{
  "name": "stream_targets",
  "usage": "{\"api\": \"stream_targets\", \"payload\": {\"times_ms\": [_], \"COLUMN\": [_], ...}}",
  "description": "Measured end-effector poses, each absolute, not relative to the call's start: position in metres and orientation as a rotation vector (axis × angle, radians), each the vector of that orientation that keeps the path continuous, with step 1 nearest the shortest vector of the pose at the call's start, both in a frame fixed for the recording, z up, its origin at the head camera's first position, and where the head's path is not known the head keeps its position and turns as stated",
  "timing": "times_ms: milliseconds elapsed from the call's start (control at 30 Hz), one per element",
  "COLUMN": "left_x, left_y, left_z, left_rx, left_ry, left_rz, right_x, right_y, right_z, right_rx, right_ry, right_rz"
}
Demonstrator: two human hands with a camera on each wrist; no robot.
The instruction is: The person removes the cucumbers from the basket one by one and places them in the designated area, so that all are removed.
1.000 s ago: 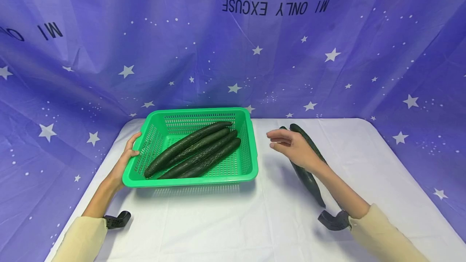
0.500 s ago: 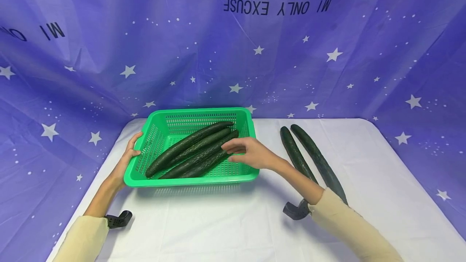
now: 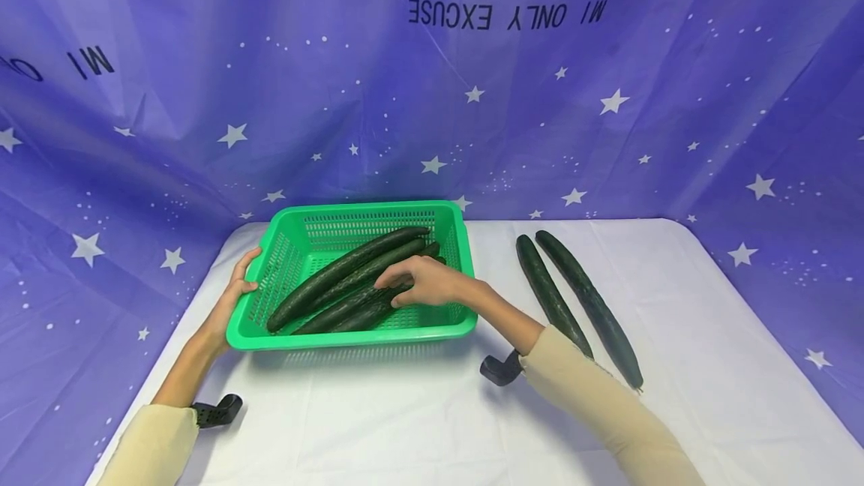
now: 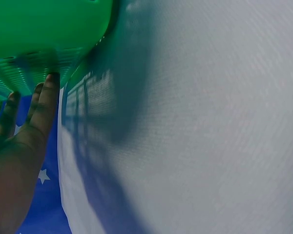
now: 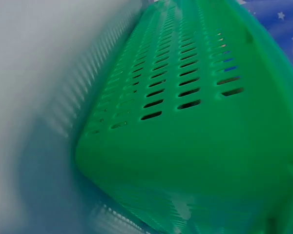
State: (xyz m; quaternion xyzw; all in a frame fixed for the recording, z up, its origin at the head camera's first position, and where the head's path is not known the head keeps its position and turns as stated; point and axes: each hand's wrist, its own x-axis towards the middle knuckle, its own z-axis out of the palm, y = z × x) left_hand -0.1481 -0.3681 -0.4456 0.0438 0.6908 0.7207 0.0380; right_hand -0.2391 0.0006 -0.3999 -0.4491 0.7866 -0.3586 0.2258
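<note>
A green plastic basket [image 3: 351, 334] holds several long dark green cucumbers [image 3: 337, 268]. At its left end my left hand [image 3: 226, 302] grips the rim. The left wrist view shows that hand's fingers [image 4: 45, 107] reaching up against the basket's outer wall. Inside the basket my right hand [image 3: 427, 281] comes down from the right onto the cucumbers near the front, fingers and thumb bent on either side of one cucumber. The right wrist view shows only the basket's slotted outer wall [image 5: 185, 141]; the right hand is hidden there.
Two more cucumbers, a left one [image 3: 548, 291] and a right one [image 3: 597, 306], lie side by side on the white tablecloth [image 3: 378, 426]. Behind the table hangs a purple star-printed cloth [image 3: 378, 111]. A black wrist mount [image 3: 501, 370] hangs below the right forearm.
My right hand has moved left from over the loose cucumbers, across the basket's right rim, and down onto the cucumbers inside. The left hand and basket have stayed put.
</note>
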Motion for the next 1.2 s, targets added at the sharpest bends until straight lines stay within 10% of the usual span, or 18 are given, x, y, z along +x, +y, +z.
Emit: {"api": "stream_targets", "payload": {"times_ms": [1200], "left_x": [-0.148], "left_y": [-0.370], "left_z": [-0.447], "left_rx": [0.165], "left_ry": [2.128], "left_rz": [2.202], "right_x": [-0.263], "right_y": [-0.031], "right_z": [-0.416], "right_rx": [-1.261], "right_ry": [2.336], "right_rz": [-0.279]}}
